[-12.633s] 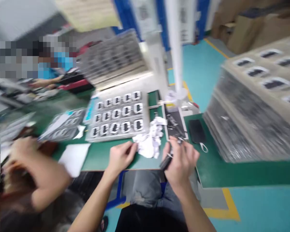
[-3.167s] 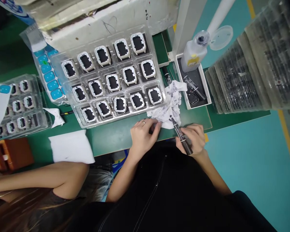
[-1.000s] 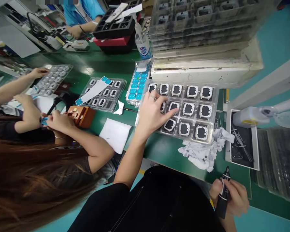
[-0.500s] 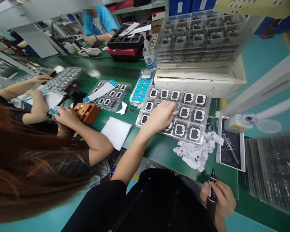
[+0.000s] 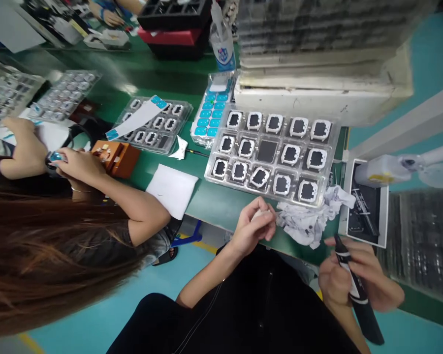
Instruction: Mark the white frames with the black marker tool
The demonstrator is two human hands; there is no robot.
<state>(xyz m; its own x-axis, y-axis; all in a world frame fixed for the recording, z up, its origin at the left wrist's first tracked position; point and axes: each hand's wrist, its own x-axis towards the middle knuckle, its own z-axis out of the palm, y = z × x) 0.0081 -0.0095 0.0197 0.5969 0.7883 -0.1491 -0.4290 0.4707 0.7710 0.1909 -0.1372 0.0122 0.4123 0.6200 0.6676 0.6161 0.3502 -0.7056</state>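
Left hand: fingers curled closed on a small white plastic piece, mostly hidden in the grip; above the near edge of the green table.

Right hand: gripping a thick black marker pen with a white label, held slanted at the near right; hand slightly blurred.

Clear plastic compartment tray: on the table, beyond the left hand. Contains fourteen white rounded-square plastic frames; a black rectangular pad shows in the middle compartment. Third frame of the near row sits askew.

Crumpled white cloth with dark marks: at the tray's near right corner, just right of the left hand.

Open white box with dark interior: right of the cloth; holds pens.

Folded white sheet: left of the left hand, near the table edge.

Pack of bright blue rounded pieces: just left of the tray.

Co-worker's hand: far left, holding a small blue-faced item beside an orange-brown block.
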